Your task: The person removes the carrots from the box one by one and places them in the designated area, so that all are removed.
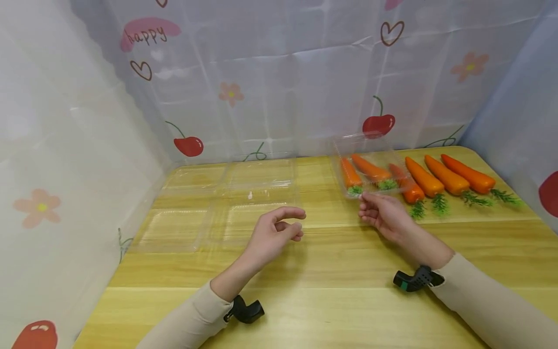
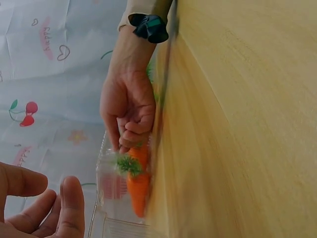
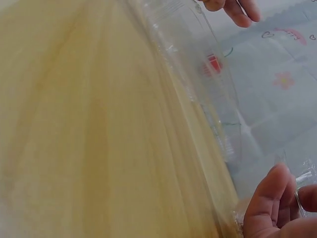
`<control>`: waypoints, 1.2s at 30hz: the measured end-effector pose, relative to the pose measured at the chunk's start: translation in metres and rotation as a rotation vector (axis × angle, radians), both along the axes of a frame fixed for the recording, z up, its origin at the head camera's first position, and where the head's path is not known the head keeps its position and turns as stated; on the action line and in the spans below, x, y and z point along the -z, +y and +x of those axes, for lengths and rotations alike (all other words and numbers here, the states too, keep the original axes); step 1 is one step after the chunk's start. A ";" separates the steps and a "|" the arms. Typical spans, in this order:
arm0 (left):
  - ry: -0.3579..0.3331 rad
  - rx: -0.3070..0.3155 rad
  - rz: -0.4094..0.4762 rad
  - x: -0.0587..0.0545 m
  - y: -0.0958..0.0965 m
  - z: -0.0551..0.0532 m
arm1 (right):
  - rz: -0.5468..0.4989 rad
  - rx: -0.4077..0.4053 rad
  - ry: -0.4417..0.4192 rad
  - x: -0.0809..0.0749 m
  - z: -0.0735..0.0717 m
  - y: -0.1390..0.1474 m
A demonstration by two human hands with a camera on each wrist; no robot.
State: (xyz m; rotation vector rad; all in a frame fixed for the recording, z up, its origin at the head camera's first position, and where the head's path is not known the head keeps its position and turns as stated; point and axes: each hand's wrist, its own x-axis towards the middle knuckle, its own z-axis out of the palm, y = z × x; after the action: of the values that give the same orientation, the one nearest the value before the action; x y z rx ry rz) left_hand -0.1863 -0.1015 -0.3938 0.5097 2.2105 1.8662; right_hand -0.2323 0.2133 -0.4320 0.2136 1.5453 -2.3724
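Several carrots show through a box the right hand pinches, perhaps steadying it; the left hand, fingers loosely bent, holds nothing.

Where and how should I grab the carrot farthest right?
I'd grip the carrot round its thick end, next to the leaves, from above and the right: it lies flat, tapering away from you, and its neighbor is close on the left.

Table, light wood-grain top: beneath the right grip. Backdrop sheet, pale, creased, printed with cherries, hearts, flowers, "happy" lettering: beyond the right grip. Side sheets, pale: to its left and right. Light: soft, faint sheen on table.
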 end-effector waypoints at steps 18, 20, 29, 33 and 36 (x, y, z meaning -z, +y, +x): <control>-0.141 0.051 0.167 -0.005 0.023 0.002 | 0.079 -0.148 0.077 0.003 0.025 0.017; -0.156 0.051 0.194 -0.006 0.029 0.003 | 0.090 -0.168 0.084 0.003 0.027 0.020; -0.227 0.051 0.251 -0.002 0.057 0.010 | 0.065 -0.304 0.157 0.007 0.035 0.039; -0.263 0.006 0.273 0.002 0.066 0.009 | 0.020 -0.371 0.190 0.009 0.036 0.047; -0.278 -0.039 0.292 0.003 0.072 0.005 | -0.003 -0.411 0.205 0.010 0.037 0.053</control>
State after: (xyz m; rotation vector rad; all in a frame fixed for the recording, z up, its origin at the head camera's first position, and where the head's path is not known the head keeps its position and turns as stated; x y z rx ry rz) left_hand -0.1812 -0.0291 -0.3971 0.2336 1.7964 2.1453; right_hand -0.1953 0.2662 -0.4424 -0.3284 1.4981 -2.1174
